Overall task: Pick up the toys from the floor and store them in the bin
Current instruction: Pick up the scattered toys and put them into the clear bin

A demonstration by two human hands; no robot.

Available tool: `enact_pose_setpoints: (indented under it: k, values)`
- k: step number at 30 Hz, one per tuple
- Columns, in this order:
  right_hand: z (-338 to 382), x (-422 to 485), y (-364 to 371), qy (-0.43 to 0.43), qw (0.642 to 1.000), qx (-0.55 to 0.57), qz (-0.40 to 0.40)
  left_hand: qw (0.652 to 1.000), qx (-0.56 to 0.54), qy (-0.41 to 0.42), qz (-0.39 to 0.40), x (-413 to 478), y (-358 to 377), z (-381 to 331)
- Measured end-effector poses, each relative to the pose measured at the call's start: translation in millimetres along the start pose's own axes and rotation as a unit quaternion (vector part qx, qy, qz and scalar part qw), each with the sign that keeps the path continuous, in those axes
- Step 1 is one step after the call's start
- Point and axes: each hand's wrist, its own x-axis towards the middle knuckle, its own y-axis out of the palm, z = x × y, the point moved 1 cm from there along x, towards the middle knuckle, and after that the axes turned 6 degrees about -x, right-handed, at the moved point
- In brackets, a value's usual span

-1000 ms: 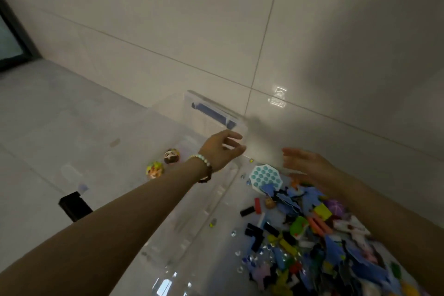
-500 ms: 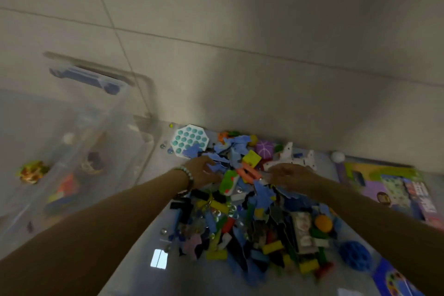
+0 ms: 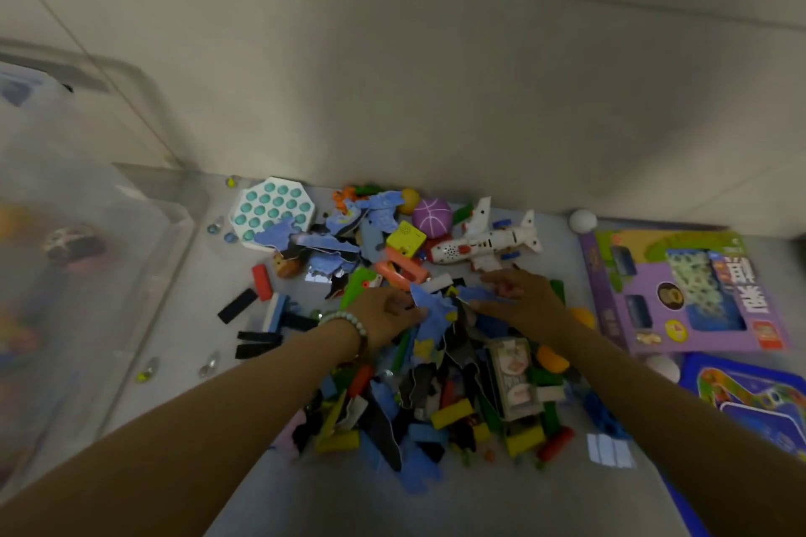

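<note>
So the left hand (image 3: 386, 314) is off the bin (image 3: 165, 209) rim now and down in the toy pile (image 3: 453, 410), and the right hand (image 3: 521, 296) drops out of the air onto it too. Both meet at the blue puzzle pieces (image 3: 432, 307). View swings right, bin slides to the left edge.

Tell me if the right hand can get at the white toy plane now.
Probably yes: the white toy plane lies just past the right hand, uncovered at the far edge of the toy pile.
</note>
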Motion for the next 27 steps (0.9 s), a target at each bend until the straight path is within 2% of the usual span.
enact_pose_setpoints:
  k: [5,8,12,14,17,19,24,27]
  values:
    - [-8,-1,7,-0.072,0.995,-0.066,-0.004,1.0,-0.007,-0.022,-0.001,11,19,-1]
    - [-15,-4,10,-0.095,0.993,-0.03,-0.057,0.998,-0.058,-0.015,-0.014,15,23,1]
    - [-30,-8,18,-0.025,0.982,0.051,-0.18,0.995,-0.087,-0.01,-0.052,22,30,2]
    - [-40,-9,21,0.034,0.974,0.096,-0.204,0.993,-0.098,-0.011,-0.065,25,33,1]
    - [-52,-7,23,0.131,0.963,0.135,-0.193,0.991,-0.099,-0.01,-0.092,28,38,0]
    - [-54,-4,24,0.166,0.962,0.13,-0.174,0.99,-0.102,-0.011,-0.099,28,40,1]
    - [-42,2,30,0.176,0.964,0.123,-0.158,0.989,-0.097,-0.013,-0.108,29,40,6]
    - [-33,6,34,0.207,0.947,0.173,-0.174,0.988,-0.111,-0.016,-0.103,30,38,8]
